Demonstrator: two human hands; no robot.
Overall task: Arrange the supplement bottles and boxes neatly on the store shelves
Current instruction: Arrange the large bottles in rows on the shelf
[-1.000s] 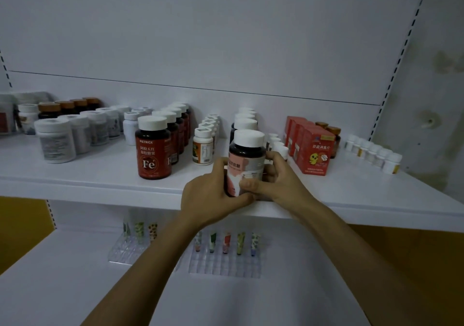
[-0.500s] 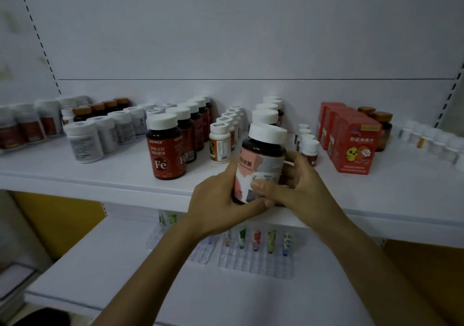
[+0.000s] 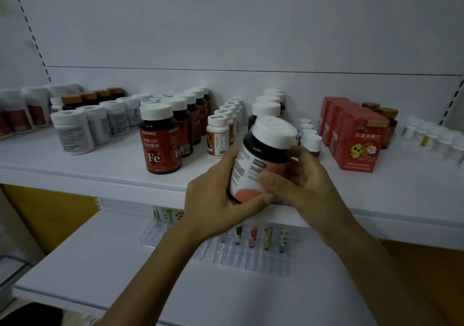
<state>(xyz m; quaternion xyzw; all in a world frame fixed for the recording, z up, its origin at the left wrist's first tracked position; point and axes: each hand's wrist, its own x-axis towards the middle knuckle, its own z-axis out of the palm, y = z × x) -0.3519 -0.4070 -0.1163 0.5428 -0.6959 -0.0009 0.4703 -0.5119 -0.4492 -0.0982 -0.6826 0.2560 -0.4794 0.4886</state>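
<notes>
bottle (image 3: 261,155) now tilted: white cap, pink label

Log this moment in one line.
phase: arranging | left hand: grips pink-label bottle | right hand: grips it too | bottle: tilted, at shelf front edge | Fe bottle: upright, left of it

**Exposure:** dim and underexposed throughout, with a cool blue-grey cast over the white panels.
**Light:** soft and diffuse, from above and in front. The upper shelf (image 3: 100,172) throws a broad, soft shadow onto the back of the lower shelf (image 3: 100,263).
**Sharpness:** print on the Fe bottle (image 3: 160,145) and the red box (image 3: 361,145) is legible. The label of the held bottle (image 3: 261,160) is smeared by motion.
**Edges:** the bottles at far left (image 3: 20,115) and the small white bottles at far right (image 3: 437,137) are soft and blurred.
**Distortion:** wide-angle. The slotted upright (image 3: 30,32) leans, and the shelf edges slant and bow.
</notes>
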